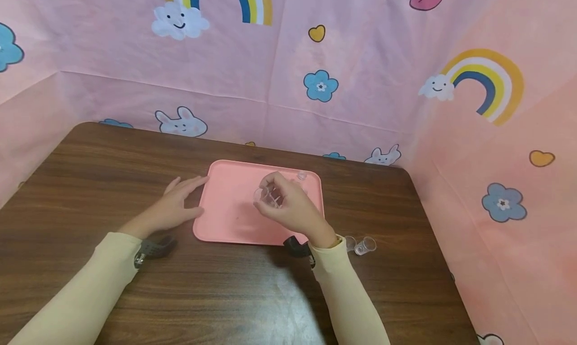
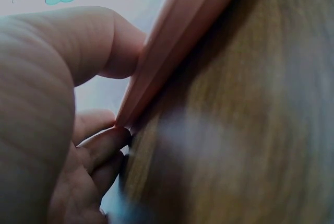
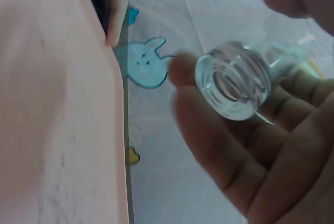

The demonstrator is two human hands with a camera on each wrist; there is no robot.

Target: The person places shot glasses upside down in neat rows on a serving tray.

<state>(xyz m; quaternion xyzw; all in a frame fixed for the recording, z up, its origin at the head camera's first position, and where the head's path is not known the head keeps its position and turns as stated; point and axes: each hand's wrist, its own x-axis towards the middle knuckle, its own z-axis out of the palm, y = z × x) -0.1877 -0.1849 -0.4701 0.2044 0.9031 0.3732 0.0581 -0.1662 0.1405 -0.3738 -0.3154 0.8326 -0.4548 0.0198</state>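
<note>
In the head view my right hand (image 1: 290,205) is over the pink tray (image 1: 230,225), its fingers and thumb curved round a small clear cup (image 1: 260,195). The right wrist view shows the thick ringed base of that cup (image 3: 235,80) against the fingers, with the thumb off to the upper right. My left hand (image 1: 173,207) is at the tray's left edge, thumb and fingers spread. In the left wrist view, the thumb and fingertips of that hand (image 2: 99,46) touch the tray's rim (image 2: 167,41).
Another small clear cup (image 1: 302,175) is at the tray's far right corner. Right of the tray, a clear cup (image 1: 365,245) lies on the brown wooden table (image 1: 216,295), and a second cup (image 1: 350,243) is partly behind my right sleeve. Patterned pink cloth (image 1: 288,119) surrounds the back and sides.
</note>
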